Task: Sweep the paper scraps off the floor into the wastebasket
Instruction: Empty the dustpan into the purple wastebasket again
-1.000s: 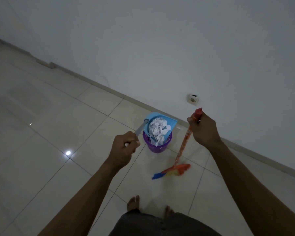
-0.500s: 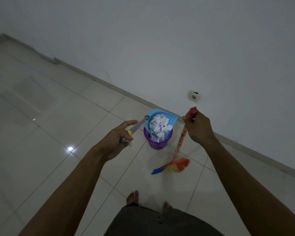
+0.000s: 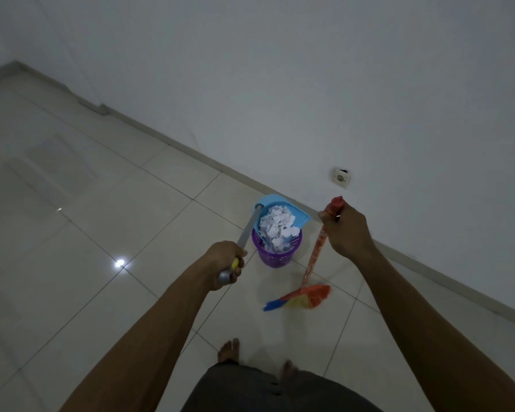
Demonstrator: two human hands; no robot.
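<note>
A small purple wastebasket (image 3: 275,257) stands on the tiled floor near the wall. A blue dustpan (image 3: 301,217) is tipped over its mouth, and white paper scraps (image 3: 277,228) pile from the pan into the basket. My left hand (image 3: 225,264) grips the lower end of the dustpan's grey handle (image 3: 247,230). My right hand (image 3: 347,230) grips the top of the red broom handle (image 3: 315,254). The broom's orange, yellow and blue bristles (image 3: 305,298) rest on the floor to the right of the basket.
A white wall with a grey skirting board (image 3: 428,264) runs diagonally behind the basket, and a wall socket (image 3: 341,177) sits low on it. My bare feet (image 3: 229,350) stand on the glossy tiles just below the broom head.
My left hand has closed fully round the dustpan handle after its forefinger was stretched out, and it has slid toward the handle's end. The dustpan stays tipped over the basket; the broom barely moved.
</note>
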